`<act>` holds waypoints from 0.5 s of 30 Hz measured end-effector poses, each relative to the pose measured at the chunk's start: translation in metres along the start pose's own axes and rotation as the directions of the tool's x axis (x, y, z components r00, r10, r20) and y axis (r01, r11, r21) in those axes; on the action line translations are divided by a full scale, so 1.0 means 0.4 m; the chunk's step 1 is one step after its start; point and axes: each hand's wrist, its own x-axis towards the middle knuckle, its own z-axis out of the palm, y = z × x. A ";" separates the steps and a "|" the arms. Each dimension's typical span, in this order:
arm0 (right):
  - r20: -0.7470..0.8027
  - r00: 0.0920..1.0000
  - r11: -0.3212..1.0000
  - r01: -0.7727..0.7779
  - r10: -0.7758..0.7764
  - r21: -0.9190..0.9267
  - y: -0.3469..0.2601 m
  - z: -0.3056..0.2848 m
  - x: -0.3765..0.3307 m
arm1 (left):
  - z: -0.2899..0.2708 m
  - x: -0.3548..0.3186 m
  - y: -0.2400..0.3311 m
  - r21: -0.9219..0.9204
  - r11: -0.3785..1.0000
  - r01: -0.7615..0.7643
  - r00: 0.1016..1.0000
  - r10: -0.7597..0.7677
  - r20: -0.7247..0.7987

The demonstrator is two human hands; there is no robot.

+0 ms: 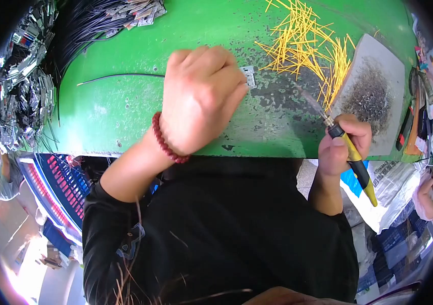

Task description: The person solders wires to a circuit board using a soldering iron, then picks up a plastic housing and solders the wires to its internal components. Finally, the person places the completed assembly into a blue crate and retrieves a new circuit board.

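My left hand (pixel 204 94), a red bead bracelet at its wrist, is closed just above the green tabletop. A small white circuit board (pixel 248 76) pokes out past its fingers, and a thin black wire (pixel 120 76) runs out to the left from beneath it. The fingertips themselves are hidden. My right hand (pixel 341 147) grips a soldering iron (pixel 351 150) with a yellow and black handle. The iron's tip points up and left, close to a loose pile of short thin yellow wires (pixel 303 43), apart from the circuit board.
At the right lies a grey slab (pixel 371 96) with dark burnt residue. Black cables (pixel 81 30) with small boards lie at the back left, beside bundled metallic parts (pixel 20 101). Hand tools (pixel 414 114) line the right edge. Other people sit farther off on both sides.
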 end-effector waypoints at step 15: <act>-0.120 0.992 0.999 0.034 -0.034 0.003 0.020 -0.059 0.015 | 0.097 0.200 -0.025 0.055 0.929 -0.366 0.931 0.365 0.024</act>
